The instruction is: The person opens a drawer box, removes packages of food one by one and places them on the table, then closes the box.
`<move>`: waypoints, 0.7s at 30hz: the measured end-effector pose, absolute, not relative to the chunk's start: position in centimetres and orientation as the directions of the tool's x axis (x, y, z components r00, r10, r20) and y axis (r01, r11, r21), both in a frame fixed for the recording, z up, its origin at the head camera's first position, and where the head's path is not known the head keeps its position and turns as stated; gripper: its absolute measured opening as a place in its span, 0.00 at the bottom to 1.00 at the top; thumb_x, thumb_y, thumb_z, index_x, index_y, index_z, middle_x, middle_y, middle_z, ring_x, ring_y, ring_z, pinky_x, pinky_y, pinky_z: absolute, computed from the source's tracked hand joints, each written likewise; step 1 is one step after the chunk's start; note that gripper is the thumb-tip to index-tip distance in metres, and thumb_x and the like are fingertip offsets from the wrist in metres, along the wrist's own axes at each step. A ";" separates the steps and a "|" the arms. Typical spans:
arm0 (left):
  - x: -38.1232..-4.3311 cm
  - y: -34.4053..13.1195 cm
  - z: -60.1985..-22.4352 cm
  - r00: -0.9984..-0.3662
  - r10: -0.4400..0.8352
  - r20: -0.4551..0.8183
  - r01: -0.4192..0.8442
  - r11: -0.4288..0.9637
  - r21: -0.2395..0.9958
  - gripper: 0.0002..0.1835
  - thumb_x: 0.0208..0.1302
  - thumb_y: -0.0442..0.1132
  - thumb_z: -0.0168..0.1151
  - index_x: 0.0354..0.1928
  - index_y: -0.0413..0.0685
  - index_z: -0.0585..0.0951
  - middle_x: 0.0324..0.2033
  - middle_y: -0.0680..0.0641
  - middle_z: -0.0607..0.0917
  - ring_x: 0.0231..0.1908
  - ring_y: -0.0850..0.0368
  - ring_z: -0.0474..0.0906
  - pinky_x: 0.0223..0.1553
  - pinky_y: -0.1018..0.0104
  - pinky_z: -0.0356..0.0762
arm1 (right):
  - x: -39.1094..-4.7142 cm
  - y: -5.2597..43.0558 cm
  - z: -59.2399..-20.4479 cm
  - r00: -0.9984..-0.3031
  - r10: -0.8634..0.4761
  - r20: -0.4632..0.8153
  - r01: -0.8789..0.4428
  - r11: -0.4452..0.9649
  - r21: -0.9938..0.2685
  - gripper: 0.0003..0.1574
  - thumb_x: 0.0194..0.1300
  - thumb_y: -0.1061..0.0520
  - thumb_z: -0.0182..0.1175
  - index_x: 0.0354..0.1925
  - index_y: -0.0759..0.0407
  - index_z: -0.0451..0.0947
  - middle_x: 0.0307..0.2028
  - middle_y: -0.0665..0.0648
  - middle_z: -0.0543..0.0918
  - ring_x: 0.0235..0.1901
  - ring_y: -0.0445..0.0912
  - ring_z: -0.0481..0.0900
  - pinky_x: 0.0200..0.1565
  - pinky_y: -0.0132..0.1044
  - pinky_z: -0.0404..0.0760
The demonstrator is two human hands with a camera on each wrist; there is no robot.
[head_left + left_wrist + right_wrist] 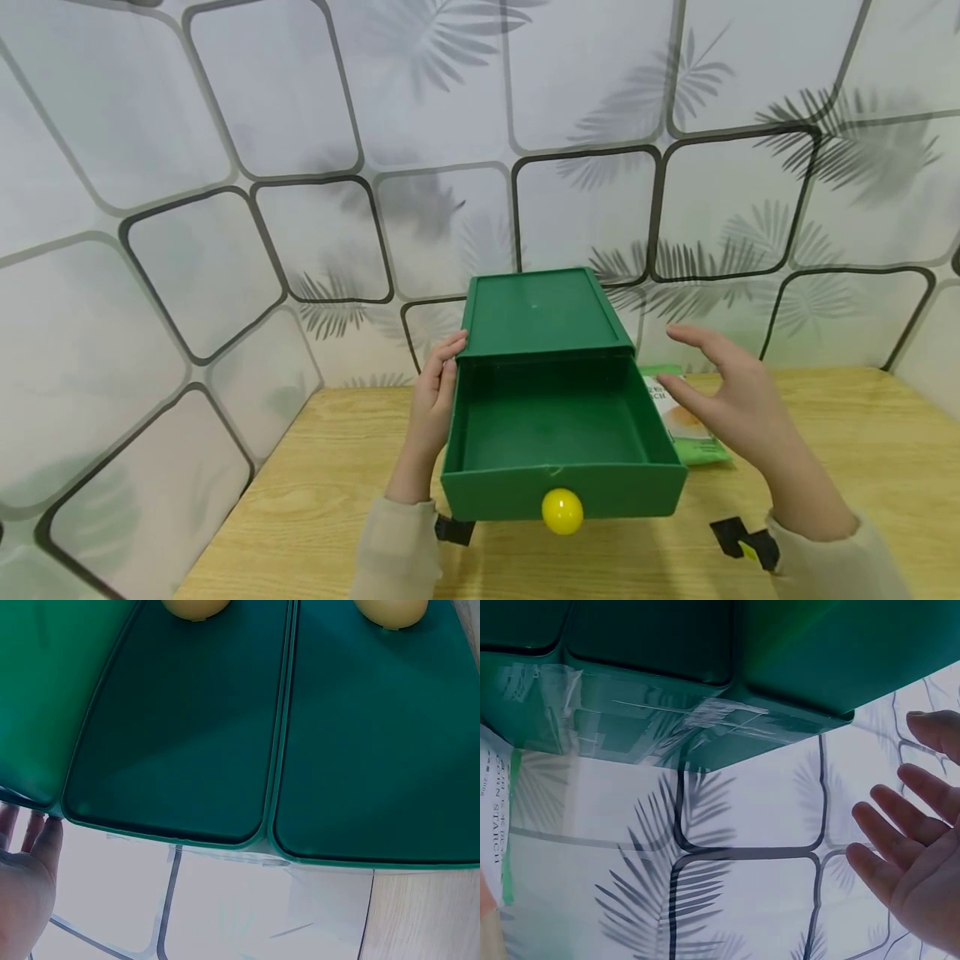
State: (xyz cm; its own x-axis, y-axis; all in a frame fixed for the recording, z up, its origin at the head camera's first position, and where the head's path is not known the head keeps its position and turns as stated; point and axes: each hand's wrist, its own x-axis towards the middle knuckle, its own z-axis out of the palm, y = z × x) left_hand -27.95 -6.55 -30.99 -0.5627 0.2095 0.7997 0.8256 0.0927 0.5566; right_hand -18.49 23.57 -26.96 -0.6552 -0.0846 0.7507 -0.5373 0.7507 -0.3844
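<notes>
Drawers number three in our one green cabinet (543, 312), which sits on the table (300, 492) near the middle of the head view. Taking 12 o'clock as toward the patterned wall (450, 229), we see the top drawer (495, 496) pulled out toward 6 o'clock, a yellow knob (562, 511) on its front. In the left wrist view we find the two lower drawers (180, 742), both closed, each with a yellow knob, so we count three knobs.

Of our two hands, the left hand (434, 387) is at 9 o'clock, its fingers extended and resting against the cabinet's side, wrapped round nothing. Our right hand (738, 396) is at 3 o'clock, thumb and fingers spread well apart, apart from the cabinet and with nothing in its hold.

We see one packet (675, 421) marked CORN STARCH, also toward 3 o'clock; the cabinet and our right thumb cover parts of it. Clear tape (727, 712) runs along the cabinet's side. From the head view, the pulled-out drawer blocks the lower two. Black objects (727, 535) show near both sleeves, at 7 and 4 o'clock; we cannot tell what they are.
</notes>
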 end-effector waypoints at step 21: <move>-27.8 -6.6 -30.9 -0.578 0.228 0.784 0.814 0.094 0.573 0.16 0.68 0.27 0.35 0.54 0.29 0.67 0.57 0.36 0.66 0.60 0.48 0.58 0.58 0.57 0.58 | -14.4 20.5 -25.2 -0.335 -0.213 0.918 -0.769 0.624 -0.136 0.33 0.59 0.40 0.53 0.45 0.69 0.76 0.42 0.60 0.79 0.48 0.37 0.72 0.48 0.23 0.67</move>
